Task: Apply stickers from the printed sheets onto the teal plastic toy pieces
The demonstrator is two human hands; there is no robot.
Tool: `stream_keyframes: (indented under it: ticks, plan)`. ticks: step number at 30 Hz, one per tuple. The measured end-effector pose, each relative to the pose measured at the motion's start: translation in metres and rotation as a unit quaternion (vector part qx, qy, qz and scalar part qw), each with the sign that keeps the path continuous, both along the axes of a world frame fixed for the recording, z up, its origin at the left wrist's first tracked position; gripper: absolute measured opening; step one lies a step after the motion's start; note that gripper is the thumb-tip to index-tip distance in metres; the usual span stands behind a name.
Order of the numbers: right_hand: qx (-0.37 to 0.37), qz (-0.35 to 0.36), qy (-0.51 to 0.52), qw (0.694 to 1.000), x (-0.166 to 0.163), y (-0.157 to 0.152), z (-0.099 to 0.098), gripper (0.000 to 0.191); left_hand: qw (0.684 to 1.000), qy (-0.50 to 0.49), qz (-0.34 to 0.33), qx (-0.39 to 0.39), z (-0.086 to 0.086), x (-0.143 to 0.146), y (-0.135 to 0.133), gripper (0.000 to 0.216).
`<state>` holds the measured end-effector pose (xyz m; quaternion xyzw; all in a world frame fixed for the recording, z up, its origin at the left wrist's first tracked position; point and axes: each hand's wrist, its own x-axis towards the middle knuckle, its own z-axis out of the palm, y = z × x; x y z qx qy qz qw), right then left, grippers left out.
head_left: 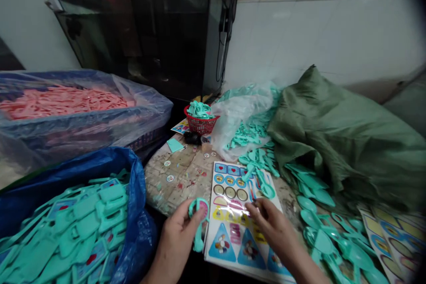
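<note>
My left hand (pixel 177 240) is closed on a turquoise plastic toy piece (pixel 199 235) with a round head and a short handle. A pink patch shows on the round head, partly behind my thumb. My right hand (pixel 271 222) hovers over or rests on a sticker sheet (pixel 228 217), thumb and fingers pinched together; what they hold, if anything, is too small to make out. The sheet has hearts, round dials, yellow shapes and blue triangles, and lies on a stack of sheets. More turquoise toy pieces (pixel 265 186) lie across its top right corner.
At left stand a blue bag (pixel 136 186) of turquoise pieces and a plastic-lined crate (pixel 149 108) of pink pieces. A red basket (pixel 201 125), a clear bag (pixel 229 126) and a green sack (pixel 349 142) sit beyond. Loose turquoise spoons (pixel 311 217) and more sticker sheets (pixel 388 248) lie right.
</note>
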<state>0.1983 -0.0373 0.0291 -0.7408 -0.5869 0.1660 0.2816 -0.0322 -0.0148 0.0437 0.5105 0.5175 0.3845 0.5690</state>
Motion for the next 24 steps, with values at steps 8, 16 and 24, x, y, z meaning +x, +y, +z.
stream_keyframes:
  ticks: [8, 16, 24]
  plan:
    - [0.03, -0.059, -0.072, 0.995, 0.082, 0.026, -0.036, 0.044, 0.947, 0.271, 0.075, 0.158, -0.03, -0.01, 0.076, 0.042]
    - [0.033, -0.038, -0.064, 0.997, 0.076, 0.022, 0.021, 0.033, 0.906, 0.277, 0.118, 0.297, -0.026, -0.005, 0.069, 0.05]
    - [-0.117, 0.168, 0.186, 0.961, -0.02, -0.015, 0.045, 0.036, 0.936, 0.1, -0.242, 0.237, -0.007, 0.042, -0.002, 0.031]
